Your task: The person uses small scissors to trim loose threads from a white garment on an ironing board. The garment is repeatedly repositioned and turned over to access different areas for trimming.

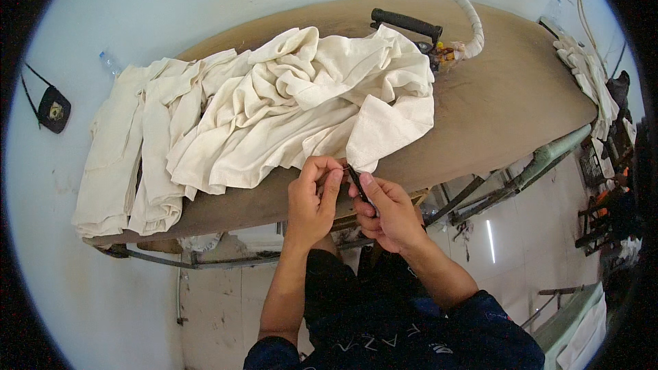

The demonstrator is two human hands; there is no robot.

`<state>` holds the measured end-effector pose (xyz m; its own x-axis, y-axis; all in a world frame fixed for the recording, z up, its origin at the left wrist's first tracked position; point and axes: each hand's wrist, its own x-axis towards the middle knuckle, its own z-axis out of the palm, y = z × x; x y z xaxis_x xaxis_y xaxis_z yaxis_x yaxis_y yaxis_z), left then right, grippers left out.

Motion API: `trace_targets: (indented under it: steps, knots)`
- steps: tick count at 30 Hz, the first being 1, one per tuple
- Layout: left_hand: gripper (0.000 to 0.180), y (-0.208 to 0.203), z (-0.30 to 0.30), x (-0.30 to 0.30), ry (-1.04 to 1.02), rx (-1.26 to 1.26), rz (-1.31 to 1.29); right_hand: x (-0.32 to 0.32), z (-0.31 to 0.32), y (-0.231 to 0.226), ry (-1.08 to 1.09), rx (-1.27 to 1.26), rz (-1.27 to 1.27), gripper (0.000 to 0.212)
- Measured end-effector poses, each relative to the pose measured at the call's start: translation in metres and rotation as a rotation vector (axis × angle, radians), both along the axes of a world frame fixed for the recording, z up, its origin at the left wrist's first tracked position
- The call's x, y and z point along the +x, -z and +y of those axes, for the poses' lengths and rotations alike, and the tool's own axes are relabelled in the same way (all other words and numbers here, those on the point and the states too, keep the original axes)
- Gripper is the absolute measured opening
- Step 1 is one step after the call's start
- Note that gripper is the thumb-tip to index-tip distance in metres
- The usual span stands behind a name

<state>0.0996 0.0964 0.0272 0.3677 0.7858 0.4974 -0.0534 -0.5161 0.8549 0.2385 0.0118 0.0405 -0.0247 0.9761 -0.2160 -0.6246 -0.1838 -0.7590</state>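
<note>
A large heap of cream cloth (295,89) lies crumpled over the brown padded ironing table (507,89). At its front edge a loose flap of cloth (391,127) hangs down to a point just above my fingers. My left hand (314,195) is closed in a pinch by that point, and what it pinches is too small to make out. In my right hand (391,216) is a slim black tool (358,183), its tip pointing up at the left fingertips and the flap's lower corner. Whether it is a pair of thread snips is not clear.
Behind the heap stands an iron (408,24) with a black handle and a white-wrapped hose (473,20). Folded cream pieces (110,157) lie at the table's left end. More pale cloth (589,82) hangs at the far right. A plastic bottle (110,62) stands by the wall.
</note>
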Motion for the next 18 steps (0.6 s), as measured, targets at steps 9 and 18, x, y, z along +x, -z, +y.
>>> trace_targets:
  steps: [9,18]
  knots:
    - [0.015,0.018,-0.008,-0.022,-0.017,-0.145,-0.065,0.005,-0.009,0.006,0.001,0.108,-0.296,0.035]
    - [0.012,0.106,-0.061,-0.084,-0.31,-0.006,0.359,0.03,-0.038,-0.015,0.192,0.601,-1.257,0.058]
